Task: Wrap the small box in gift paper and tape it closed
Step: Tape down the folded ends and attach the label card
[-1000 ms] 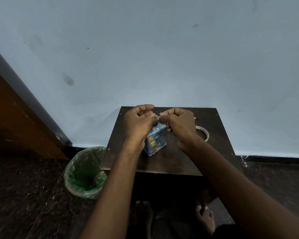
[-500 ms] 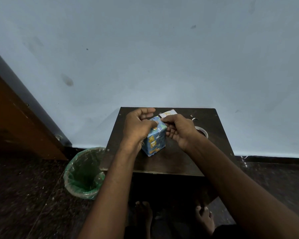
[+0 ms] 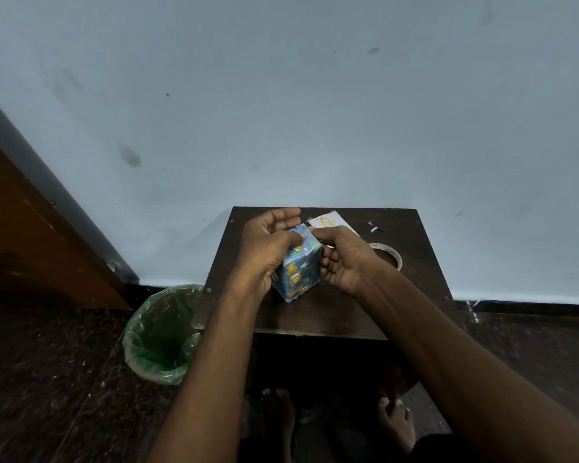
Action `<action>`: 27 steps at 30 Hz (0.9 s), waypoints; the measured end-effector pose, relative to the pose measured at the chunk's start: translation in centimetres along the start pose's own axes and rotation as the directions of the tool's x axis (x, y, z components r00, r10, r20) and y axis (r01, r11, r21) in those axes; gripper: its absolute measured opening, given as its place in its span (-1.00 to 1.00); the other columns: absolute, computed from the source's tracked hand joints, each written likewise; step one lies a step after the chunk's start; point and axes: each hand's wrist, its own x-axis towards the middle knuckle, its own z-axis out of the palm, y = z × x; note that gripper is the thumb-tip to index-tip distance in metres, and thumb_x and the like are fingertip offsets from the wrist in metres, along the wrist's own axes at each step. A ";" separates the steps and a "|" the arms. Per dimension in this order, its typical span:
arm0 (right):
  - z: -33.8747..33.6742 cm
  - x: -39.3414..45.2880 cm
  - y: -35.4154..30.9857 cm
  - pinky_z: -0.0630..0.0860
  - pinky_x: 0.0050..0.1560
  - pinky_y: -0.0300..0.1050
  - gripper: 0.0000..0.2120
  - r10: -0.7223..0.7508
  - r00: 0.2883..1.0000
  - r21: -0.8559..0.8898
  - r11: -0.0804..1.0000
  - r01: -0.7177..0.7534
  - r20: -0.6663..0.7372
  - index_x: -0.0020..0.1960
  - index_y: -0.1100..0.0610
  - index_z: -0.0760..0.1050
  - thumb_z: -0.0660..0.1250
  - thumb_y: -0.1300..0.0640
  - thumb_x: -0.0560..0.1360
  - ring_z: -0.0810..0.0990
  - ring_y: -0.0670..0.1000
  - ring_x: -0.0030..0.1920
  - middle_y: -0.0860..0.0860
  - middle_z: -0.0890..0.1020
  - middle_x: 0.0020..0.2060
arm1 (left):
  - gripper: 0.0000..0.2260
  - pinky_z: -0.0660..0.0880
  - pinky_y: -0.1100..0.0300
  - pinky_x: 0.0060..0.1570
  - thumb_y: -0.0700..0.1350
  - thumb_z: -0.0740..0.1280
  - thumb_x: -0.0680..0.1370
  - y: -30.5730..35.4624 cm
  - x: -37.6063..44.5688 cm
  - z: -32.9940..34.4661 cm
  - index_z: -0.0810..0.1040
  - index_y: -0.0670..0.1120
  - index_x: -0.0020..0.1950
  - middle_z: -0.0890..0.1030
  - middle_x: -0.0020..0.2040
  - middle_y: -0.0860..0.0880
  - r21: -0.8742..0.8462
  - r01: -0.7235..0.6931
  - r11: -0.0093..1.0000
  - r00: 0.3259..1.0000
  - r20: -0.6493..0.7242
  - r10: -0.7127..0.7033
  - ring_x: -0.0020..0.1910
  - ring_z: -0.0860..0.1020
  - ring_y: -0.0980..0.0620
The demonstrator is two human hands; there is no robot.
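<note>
Head-camera view, looking down at a small dark wooden table (image 3: pixel 331 315) set against a pale blue wall (image 3: pixel 281 111). The wrapped box (image 3: pixel 300 269) — already covered in blue gift paper printed with yellow-orange figures — stands upright near the middle of the tabletop, one corner turned toward the viewer. The left hand (image 3: pixel 264 248) grips the box from its left side: the fingers are curled around the upper left face, and the thumb presses on the top edge, where a small pale strip shows; whether that strip is tape cannot be told. The right hand (image 3: pixel 345 259) holds the box from the right, fingers curled against its right face and the thumb reaching to the top far corner. Behind the hands, touching neither, a white card (image 3: pixel 330 222) with yellow lettering lies flat near the far edge of the table. A roll of clear tape (image 3: pixel 390 257) lies on the tabletop just beside the right wrist, partly hidden by it, and a small torn scrap (image 3: pixel 376 228) lies farther back. On the dark floor to the left of the table stands a bin lined with a green bag (image 3: pixel 163 339) — close against the table's near left corner. A brown wooden door (image 3: pixel 30 235) fills the left margin, and the person's bare feet (image 3: pixel 396 422) show below the table.
</note>
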 end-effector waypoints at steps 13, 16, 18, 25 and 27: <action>0.3 0.2 0.1 0.25 -0.53 -0.27 -0.86 -0.123 0.986 -0.005 0.992 0.123 -0.116 0.06 0.22 0.67 0.46 0.25 0.50 0.30 -0.12 -0.54 -0.02 0.50 -0.45 | -0.63 0.65 0.30 -0.11 -0.46 0.41 0.52 -0.2 0.3 -0.1 0.69 -0.09 0.20 0.75 0.12 -0.04 -0.010 0.045 0.999 0.998 0.038 -0.044 0.03 0.73 0.08; 0.0 0.4 0.4 0.25 -0.60 -0.30 -0.77 -0.221 0.964 -0.120 0.972 0.204 -0.151 0.13 0.28 0.65 0.27 0.38 0.57 0.33 -0.10 -0.52 0.07 0.52 -0.34 | -0.66 0.65 0.27 -0.10 -0.45 0.42 0.53 -0.4 0.4 -0.2 0.70 -0.10 0.20 0.76 0.11 -0.04 -0.007 0.047 0.999 0.998 0.038 -0.047 0.06 0.74 0.05; -0.5 0.1 0.4 0.29 -0.57 -0.28 -0.75 -0.296 0.949 -0.202 0.942 0.270 -0.112 0.03 0.24 0.65 0.25 0.45 0.52 0.38 -0.11 -0.53 0.09 0.56 -0.32 | -0.71 0.67 0.22 -0.03 -0.42 0.40 0.56 -0.5 0.4 -0.3 0.70 -0.10 0.17 0.77 0.09 -0.05 0.013 0.017 1.000 1.000 0.025 -0.018 0.07 0.74 0.03; -5.0 -0.3 -1.2 0.41 -0.14 -0.10 -0.88 -0.582 0.812 -0.984 0.115 0.133 0.042 -0.13 0.16 0.48 0.42 0.18 0.49 0.62 0.18 0.02 0.09 0.64 -0.08 | -0.77 0.66 0.10 0.11 -0.31 0.36 0.65 -1.2 0.6 -0.3 0.72 0.00 0.06 0.79 0.03 0.01 0.156 -0.180 0.971 0.983 0.003 0.182 0.06 0.74 0.10; -6.1 -0.3 -0.6 0.48 -0.10 -0.05 -0.81 -0.526 0.851 -0.997 0.062 0.050 0.010 -0.07 0.14 0.49 0.48 0.12 0.45 0.61 0.23 0.13 0.13 0.62 0.06 | -0.77 0.64 0.11 0.18 -0.29 0.36 0.67 -1.2 0.6 -0.3 0.70 0.03 0.09 0.78 0.06 0.06 0.250 -0.288 0.924 0.958 0.064 0.281 0.11 0.72 0.17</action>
